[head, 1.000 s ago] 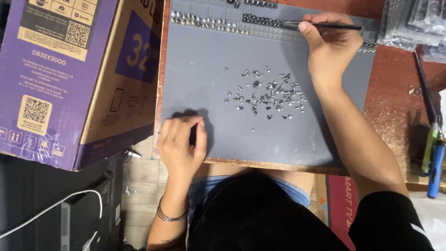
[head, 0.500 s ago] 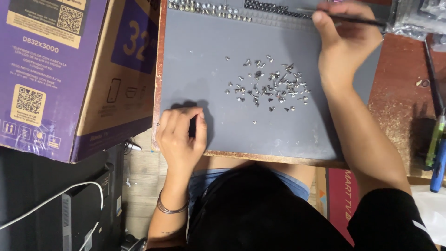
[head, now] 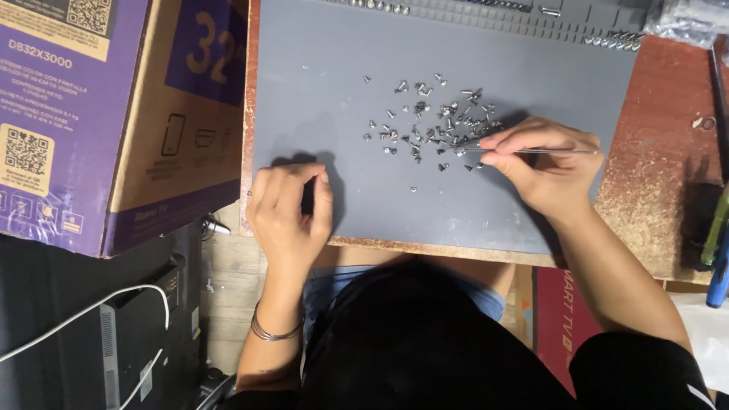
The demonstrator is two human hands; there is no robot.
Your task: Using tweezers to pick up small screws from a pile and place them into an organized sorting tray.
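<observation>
Closest to the camera, the top of the person's dark-haired head (head: 425, 319) fills the lower middle, with both forearms reaching up onto a grey mat (head: 319, 99). The left hand (head: 288, 216) rests on the mat's near edge, fingers curled loosely inward; something dark shows between them, but what it is cannot be told. A thin bracelet (head: 275, 332) circles that wrist.

Further up, the right hand (head: 543, 163) pinches slim metal tweezers (head: 524, 151) between thumb and fingers, the tips pointing left into a loose scatter of small silver screws (head: 433, 129) near the middle of the mat. The step in hand looks like picking one screw out of the pile; the next move likely calls for closing the tips on a single screw without nudging its neighbours.

Beyond the pile, at the mat's far edge, more screws sit sorted in rows of a ridged strip (head: 486, 11).

The mat lies on a worn reddish wooden table (head: 668, 152). To the left a large purple and brown cardboard box (head: 114, 114) leans over the table's edge. At the right edge lie green and blue tool handles (head: 717, 243). White cable (head: 91, 311) runs across dark equipment at lower left.
</observation>
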